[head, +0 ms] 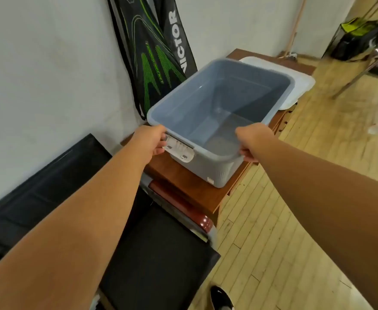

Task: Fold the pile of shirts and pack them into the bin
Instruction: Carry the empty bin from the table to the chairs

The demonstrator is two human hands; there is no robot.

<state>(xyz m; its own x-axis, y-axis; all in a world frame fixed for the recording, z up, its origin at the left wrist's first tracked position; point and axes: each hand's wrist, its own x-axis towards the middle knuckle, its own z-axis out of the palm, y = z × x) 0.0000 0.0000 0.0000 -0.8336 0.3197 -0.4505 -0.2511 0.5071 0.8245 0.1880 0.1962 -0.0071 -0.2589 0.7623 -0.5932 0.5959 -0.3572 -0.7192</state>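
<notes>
A grey-blue plastic bin [246,70] stands open on a small brown wooden table [183,186] against the wall. Nothing lies inside it. My left hand [149,140] grips the near left corner of the rim, beside a white latch [180,151]. My right hand [252,140] grips the near right edge of the rim. No shirts are in view.
A white lid [300,81] lies on the table behind the bin. A black and green racket bag [159,54] leans on the wall. A black seat [161,253] is below my arms. Wooden floor [284,220] stretches to the right, with a chair [371,61] far right.
</notes>
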